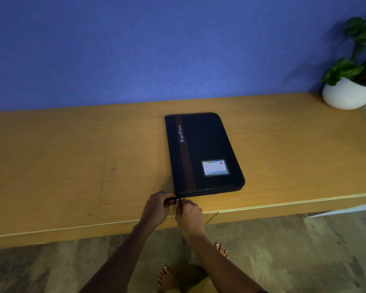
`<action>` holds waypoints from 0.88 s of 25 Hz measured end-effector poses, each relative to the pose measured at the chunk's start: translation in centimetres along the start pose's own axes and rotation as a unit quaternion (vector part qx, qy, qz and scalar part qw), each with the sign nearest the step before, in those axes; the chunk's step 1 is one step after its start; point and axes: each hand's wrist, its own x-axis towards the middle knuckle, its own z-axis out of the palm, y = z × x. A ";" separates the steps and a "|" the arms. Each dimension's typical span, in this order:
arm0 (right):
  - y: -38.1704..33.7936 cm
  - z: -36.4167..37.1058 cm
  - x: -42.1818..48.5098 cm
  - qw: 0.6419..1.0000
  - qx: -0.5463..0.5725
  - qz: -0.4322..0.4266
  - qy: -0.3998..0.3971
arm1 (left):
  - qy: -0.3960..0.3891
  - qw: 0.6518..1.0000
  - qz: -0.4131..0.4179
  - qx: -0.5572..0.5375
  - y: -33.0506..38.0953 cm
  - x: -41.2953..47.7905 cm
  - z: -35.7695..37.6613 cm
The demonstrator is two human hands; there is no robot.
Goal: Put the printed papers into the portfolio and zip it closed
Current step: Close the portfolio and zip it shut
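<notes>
A black portfolio (203, 151) lies closed and flat on the wooden table (72, 161), with a brown stripe, the word "PortFolio" and a small label window on its cover. At its near left corner, my left hand (156, 205) pinches a small dark tab of the portfolio. Right beside it, my right hand (187, 211) pinches the metal zipper pull (177, 200) at that corner. No printed papers are in sight.
A white pot with a green plant (349, 89) stands at the far right of the table against the blue wall. The table's front edge runs just below my hands. My bare feet (169, 278) show on the floor below.
</notes>
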 end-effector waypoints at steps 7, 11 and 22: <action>-0.1 -0.3 -0.5 1.000 -0.024 -0.017 0.005 | -0.030 0.999 0.009 0.014 0.4 0.1 -0.2; 0.0 -0.6 -0.3 0.999 -0.033 -0.013 0.001 | -0.031 0.999 0.005 0.036 0.7 0.2 -0.3; 3.9 -2.3 0.2 0.994 0.034 0.097 0.042 | 0.017 0.998 0.021 0.057 1.7 -0.9 -0.5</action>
